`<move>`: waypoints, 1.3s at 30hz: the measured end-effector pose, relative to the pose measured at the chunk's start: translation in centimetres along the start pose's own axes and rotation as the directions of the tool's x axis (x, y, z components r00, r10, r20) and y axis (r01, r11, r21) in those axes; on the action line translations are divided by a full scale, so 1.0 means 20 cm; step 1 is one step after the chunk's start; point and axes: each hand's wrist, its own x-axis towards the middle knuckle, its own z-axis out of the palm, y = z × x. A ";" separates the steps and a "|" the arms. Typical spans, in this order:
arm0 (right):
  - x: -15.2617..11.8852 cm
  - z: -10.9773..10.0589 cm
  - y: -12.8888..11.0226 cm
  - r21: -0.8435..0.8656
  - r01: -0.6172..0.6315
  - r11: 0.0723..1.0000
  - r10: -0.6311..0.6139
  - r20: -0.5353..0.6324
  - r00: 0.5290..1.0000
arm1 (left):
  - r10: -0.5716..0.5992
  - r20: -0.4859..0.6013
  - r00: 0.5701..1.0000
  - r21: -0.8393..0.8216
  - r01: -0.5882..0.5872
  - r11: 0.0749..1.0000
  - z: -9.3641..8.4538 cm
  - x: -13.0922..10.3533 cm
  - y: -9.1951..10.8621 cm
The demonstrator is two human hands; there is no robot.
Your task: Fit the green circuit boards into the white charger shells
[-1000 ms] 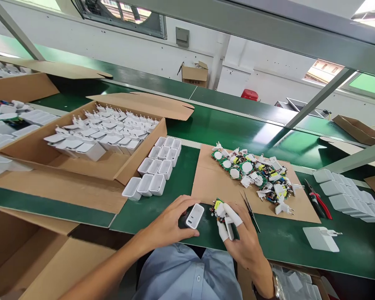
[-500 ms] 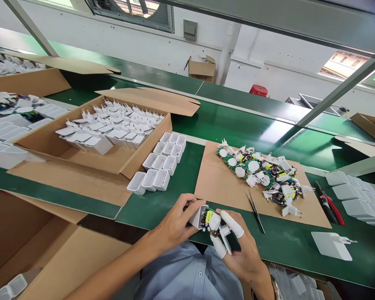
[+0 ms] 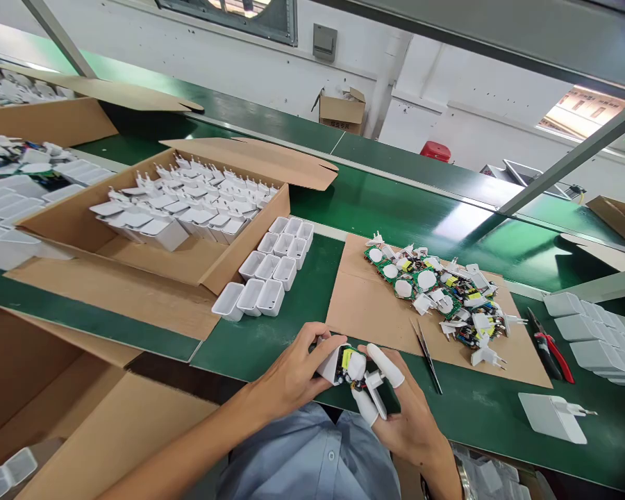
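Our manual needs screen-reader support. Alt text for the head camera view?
Left hand holds a white charger shell while the right hand fits a circuit board into it, above a green bench with empty shells.

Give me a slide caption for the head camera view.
Left hand holds a white charger shell against a circuit board in the right hand, beside tweezers on the green bench.

White charger shell (image 3: 329, 362), circuit board (image 3: 350, 367) partly inside, held tilted.

Circuit board (image 3: 350, 364) now inside shell (image 3: 329, 361)
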 end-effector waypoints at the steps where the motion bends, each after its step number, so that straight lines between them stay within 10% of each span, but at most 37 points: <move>1: 0.00 0.00 0.00 -0.004 0.002 1.000 -0.002 0.001 1.000 | -0.001 0.000 1.000 -0.002 0.001 1.000 0.00 0.00 0.00; 34: 0.01 -0.03 0.01 0.190 -0.183 0.965 0.151 0.171 0.974 | -0.051 0.108 0.993 -0.175 0.069 0.982 -0.06 0.03 -0.03; 39: -0.01 0.02 -0.02 0.172 -0.209 0.963 0.202 0.055 0.978 | -0.003 0.123 0.992 -0.302 0.040 0.952 -0.08 0.05 0.04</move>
